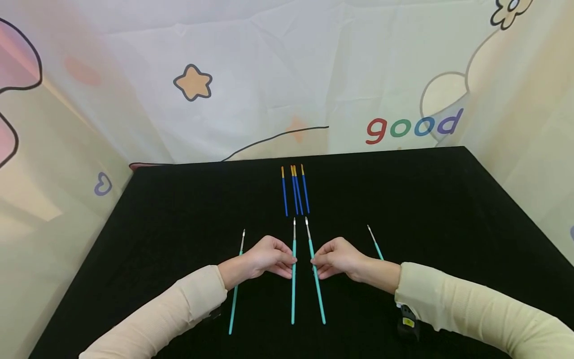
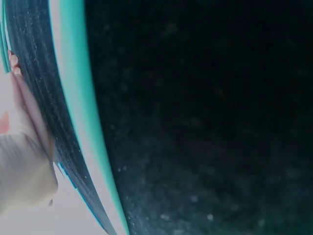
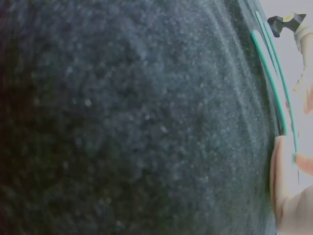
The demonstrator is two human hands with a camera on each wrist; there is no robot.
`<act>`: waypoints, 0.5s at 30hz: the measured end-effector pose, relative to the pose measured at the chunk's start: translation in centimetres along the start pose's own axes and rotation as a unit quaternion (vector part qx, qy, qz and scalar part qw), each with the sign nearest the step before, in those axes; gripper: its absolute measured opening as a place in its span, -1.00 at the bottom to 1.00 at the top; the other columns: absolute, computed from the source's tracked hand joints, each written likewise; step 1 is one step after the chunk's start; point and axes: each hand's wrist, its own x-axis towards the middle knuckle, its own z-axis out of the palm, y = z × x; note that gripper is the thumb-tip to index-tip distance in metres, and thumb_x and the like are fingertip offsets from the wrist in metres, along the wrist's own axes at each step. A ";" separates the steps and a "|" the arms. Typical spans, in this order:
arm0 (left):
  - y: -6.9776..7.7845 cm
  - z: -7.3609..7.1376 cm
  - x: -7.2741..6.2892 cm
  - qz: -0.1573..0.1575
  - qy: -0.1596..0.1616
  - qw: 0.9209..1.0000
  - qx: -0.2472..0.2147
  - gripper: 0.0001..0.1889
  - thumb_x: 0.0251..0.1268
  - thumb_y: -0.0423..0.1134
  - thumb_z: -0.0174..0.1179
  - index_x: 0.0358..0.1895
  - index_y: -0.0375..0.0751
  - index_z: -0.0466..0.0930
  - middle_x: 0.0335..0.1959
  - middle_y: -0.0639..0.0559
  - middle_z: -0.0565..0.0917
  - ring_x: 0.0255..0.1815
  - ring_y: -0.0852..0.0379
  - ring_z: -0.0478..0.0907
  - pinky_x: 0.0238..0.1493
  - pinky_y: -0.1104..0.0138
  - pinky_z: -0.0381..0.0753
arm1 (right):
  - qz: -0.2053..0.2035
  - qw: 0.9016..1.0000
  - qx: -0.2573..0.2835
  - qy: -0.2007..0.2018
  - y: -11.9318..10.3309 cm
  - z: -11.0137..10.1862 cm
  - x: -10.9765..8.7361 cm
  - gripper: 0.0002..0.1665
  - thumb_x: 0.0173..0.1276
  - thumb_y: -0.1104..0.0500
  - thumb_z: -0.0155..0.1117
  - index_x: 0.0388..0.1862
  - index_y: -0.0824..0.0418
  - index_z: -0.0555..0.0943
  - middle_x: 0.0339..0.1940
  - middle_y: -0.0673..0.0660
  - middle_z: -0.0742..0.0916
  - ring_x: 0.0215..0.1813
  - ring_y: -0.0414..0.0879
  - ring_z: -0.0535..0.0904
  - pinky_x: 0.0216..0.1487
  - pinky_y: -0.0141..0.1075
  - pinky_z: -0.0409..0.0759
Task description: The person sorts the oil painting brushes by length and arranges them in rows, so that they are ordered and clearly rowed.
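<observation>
In the head view my left hand (image 1: 271,256) pinches a teal-handled paintbrush (image 1: 293,284) by its handle, bristle end pointing away from me. Close beside it, my right hand (image 1: 339,259) pinches a second teal paintbrush (image 1: 319,289), which slants slightly, its tip toward the left. Under the left wrist runs another teal paintbrush (image 1: 234,304), partly covered by the arm. A further teal paintbrush (image 1: 377,248) shows its upper part past the right forearm; the rest is hidden. The left wrist view has a teal handle (image 2: 80,98) close up, with the left hand (image 2: 24,147) at the edge.
Several blue paintbrushes (image 1: 284,194) with yellow tips lie farther back on the black tabletop (image 1: 179,209). A printed cloth (image 1: 278,65) hangs behind and along both sides. Dark wrist devices (image 1: 408,321) sit under the cuffs.
</observation>
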 end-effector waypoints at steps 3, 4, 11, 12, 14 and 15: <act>-0.1 0.2 0.2 -0.003 0.000 1.000 0.001 -0.89 0.21 -0.46 0.12 -0.28 -0.50 0.52 -0.53 -0.13 0.61 -0.56 0.12 0.62 -0.35 0.26 0.66 | 0.008 1.000 -0.004 0.000 -0.1 0.0 0.1 -0.83 0.26 0.34 0.15 -0.28 0.49 0.57 -0.53 0.15 0.66 -0.52 -0.16 0.63 -0.37 -0.30 0.65; -0.1 0.2 0.2 -0.002 0.000 1.000 0.001 -0.89 0.20 -0.46 0.12 -0.28 -0.51 0.52 -0.54 -0.13 0.61 -0.57 0.13 0.61 -0.36 0.26 0.66 | 0.011 1.000 -0.006 0.000 -0.2 0.0 0.1 -0.83 0.26 0.34 0.16 -0.28 0.49 0.57 -0.53 0.16 0.66 -0.52 -0.16 0.63 -0.37 -0.30 0.65; -0.3 0.6 0.4 -0.011 0.023 1.000 0.007 -0.90 0.17 -0.47 0.14 -0.32 -0.51 0.55 -0.60 -0.10 0.60 -0.63 0.16 0.59 -0.42 0.31 0.66 | 0.042 0.999 -0.021 0.000 -0.4 0.1 0.6 -0.86 0.23 0.30 0.20 -0.33 0.42 0.59 -0.55 0.15 0.67 -0.55 -0.16 0.63 -0.41 -0.33 0.65; -0.2 0.7 0.4 -0.012 0.026 1.000 0.008 -0.90 0.17 -0.47 0.15 -0.33 -0.51 0.56 -0.60 -0.10 0.60 -0.64 0.16 0.59 -0.43 0.31 0.66 | 0.045 0.999 -0.022 0.000 -0.4 0.2 0.7 -0.86 0.23 0.30 0.20 -0.34 0.41 0.60 -0.56 0.15 0.67 -0.55 -0.16 0.63 -0.42 -0.34 0.65; -0.2 0.7 0.3 -0.012 0.030 0.999 0.013 -0.90 0.16 -0.47 0.15 -0.33 -0.50 0.56 -0.60 -0.10 0.60 -0.64 0.17 0.59 -0.44 0.32 0.65 | 0.047 0.999 -0.022 0.001 -0.4 0.2 0.8 -0.87 0.22 0.30 0.21 -0.35 0.41 0.60 -0.57 0.15 0.67 -0.56 -0.16 0.63 -0.43 -0.34 0.65; -0.2 0.8 0.3 -0.012 0.032 0.999 0.015 -0.90 0.16 -0.47 0.15 -0.33 -0.50 0.56 -0.60 -0.11 0.60 -0.65 0.17 0.59 -0.44 0.32 0.65 | 0.048 0.999 -0.021 0.001 -0.4 0.2 0.8 -0.86 0.22 0.31 0.21 -0.36 0.41 0.60 -0.58 0.15 0.67 -0.56 -0.16 0.62 -0.43 -0.34 0.65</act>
